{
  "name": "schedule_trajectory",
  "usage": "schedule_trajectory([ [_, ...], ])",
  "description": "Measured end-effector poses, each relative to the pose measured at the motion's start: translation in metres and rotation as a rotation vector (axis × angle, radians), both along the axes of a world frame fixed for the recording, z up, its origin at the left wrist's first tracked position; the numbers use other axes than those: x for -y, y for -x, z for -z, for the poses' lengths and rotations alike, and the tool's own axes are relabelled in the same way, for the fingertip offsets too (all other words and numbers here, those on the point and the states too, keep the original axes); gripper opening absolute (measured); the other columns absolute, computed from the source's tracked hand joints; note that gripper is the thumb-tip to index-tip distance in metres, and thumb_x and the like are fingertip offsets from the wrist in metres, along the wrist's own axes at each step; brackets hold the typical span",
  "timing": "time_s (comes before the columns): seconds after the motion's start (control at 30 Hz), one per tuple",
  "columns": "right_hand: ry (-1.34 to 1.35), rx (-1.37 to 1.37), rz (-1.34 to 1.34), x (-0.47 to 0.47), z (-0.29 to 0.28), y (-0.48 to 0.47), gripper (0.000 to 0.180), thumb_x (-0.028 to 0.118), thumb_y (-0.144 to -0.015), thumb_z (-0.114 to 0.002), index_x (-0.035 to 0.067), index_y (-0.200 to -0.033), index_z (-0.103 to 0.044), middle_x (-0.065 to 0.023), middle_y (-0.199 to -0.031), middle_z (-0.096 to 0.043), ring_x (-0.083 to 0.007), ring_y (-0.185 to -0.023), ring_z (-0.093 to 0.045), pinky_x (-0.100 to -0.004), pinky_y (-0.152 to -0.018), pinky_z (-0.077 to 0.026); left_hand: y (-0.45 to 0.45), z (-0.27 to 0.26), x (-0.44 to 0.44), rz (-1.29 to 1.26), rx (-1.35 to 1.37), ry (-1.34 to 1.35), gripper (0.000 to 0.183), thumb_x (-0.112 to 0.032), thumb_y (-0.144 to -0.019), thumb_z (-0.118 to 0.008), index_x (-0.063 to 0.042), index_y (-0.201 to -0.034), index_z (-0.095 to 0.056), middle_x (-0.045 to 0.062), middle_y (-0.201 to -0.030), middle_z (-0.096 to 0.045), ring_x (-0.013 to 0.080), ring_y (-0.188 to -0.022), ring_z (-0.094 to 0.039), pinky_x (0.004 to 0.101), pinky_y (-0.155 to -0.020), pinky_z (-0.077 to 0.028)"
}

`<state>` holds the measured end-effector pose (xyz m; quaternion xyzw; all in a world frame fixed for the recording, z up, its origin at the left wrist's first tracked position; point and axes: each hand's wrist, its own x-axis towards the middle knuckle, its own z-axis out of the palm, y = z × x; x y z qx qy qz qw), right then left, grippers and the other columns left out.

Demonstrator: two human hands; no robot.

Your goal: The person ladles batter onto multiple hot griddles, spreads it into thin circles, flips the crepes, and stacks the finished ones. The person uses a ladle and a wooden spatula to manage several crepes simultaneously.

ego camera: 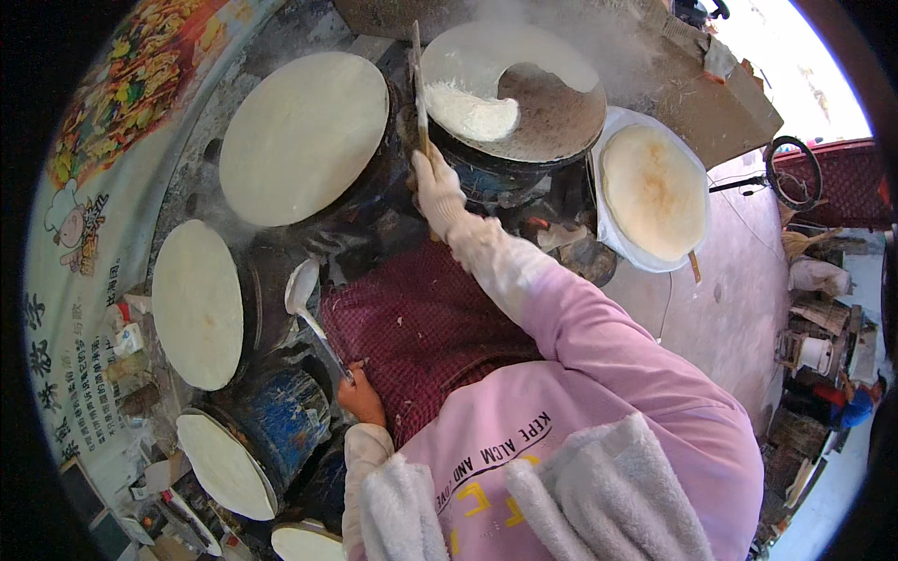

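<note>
My right hand [438,186], in a white knit glove, grips a long thin wooden batter spreader [419,84]. The spreader stands along the left edge of a round griddle [554,119]. On that griddle a thick mound of pale batter [473,112] joins a thin curved layer [505,45], leaving a brown patch bare. Bare-skinned, my left hand [361,396] holds the handle of a metal ladle [302,287], whose bowl is coated with batter. A large pale flatbread [309,137] covers the griddle to the left.
More pale flatbreads [198,305] [226,464] lie on drum-like stoves at the left. A browned flatbread [656,193] rests on a white-covered round stand at the right. Cardboard [722,105] stands behind it. Steam drifts over the far griddle. A person [852,407] is far off at the right.
</note>
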<state>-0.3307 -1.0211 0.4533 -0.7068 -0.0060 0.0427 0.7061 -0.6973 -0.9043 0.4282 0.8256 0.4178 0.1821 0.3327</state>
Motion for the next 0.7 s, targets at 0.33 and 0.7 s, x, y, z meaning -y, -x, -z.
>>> schedule_trajectory([
  [0.33,0.06,-0.201,0.28,0.055,0.027,0.076,0.033,0.031,-0.099,-0.053,0.014,-0.127,-0.056,-0.0008,-0.069,-0.055,-0.0113,-0.046,-0.049,-0.0278,-0.039,-0.04,-0.001,-0.001,0.0,-0.049,0.045,0.138,0.028,-0.022,-0.095,-0.056,-0.001,-0.093,-0.074,0.013,-0.088,-0.074,0.0235,-0.074,-0.068,0.0368,-0.07,-0.052],
  [0.7,0.1,-0.149,-0.073,0.13,0.018,0.085,0.043,0.03,-0.1,-0.053,0.015,-0.141,-0.051,-0.004,-0.081,-0.063,-0.0113,-0.062,-0.056,-0.0266,-0.055,-0.045,-0.014,0.01,-0.008,0.149,0.108,0.09,0.028,-0.02,-0.093,-0.055,0.001,-0.095,-0.073,0.013,-0.09,-0.074,0.024,-0.084,-0.07,0.0356,-0.077,-0.052],
])
